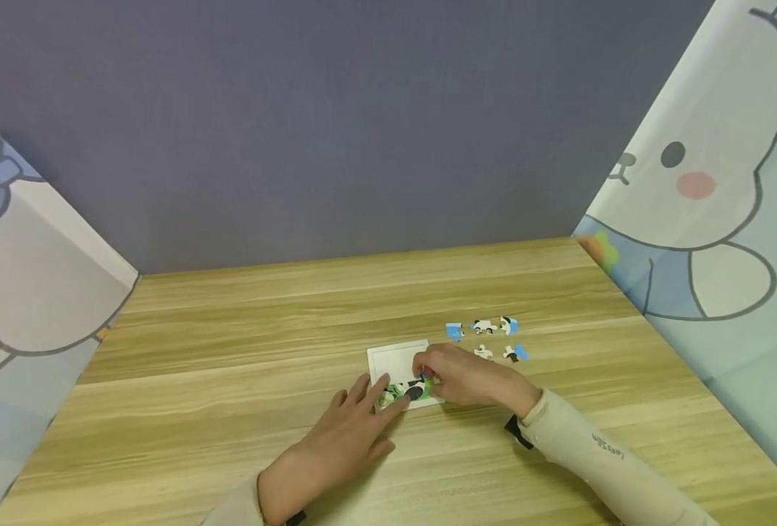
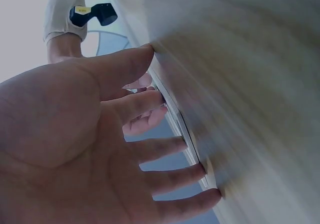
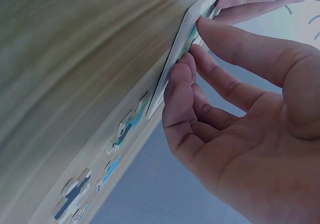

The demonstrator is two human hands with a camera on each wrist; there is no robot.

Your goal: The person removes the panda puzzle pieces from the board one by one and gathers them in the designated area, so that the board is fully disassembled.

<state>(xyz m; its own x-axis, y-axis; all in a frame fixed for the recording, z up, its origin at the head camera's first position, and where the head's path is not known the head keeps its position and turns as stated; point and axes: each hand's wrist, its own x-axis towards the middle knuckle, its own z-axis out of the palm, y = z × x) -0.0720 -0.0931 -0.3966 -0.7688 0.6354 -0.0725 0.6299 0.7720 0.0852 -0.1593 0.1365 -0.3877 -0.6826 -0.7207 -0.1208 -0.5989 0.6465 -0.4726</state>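
Observation:
A small white puzzle tray [image 1: 395, 358] lies on the table, with green, black and white panda pieces [image 1: 415, 393] fitted along its near side. My left hand [image 1: 345, 431] spreads over the tray's near left corner, fairly straight fingers touching the pieces and the frame. In the left wrist view its fingertips [image 2: 197, 173] rest along the tray edge and table. Over the tray's right side, my right hand [image 1: 464, 376] has curled fingers and pinches a puzzle piece [image 3: 189, 42] with a green part, low against the tray. Most of that piece is hidden by the fingers.
Several loose puzzle pieces lie right of the tray, among them a blue one [image 1: 454, 331], a panda-face one [image 1: 483, 326] and a blue and black one [image 1: 515, 353]. A grey panel [image 1: 336, 131] stands behind the wood-grain table [image 1: 231, 329], with printed cloth at both sides.

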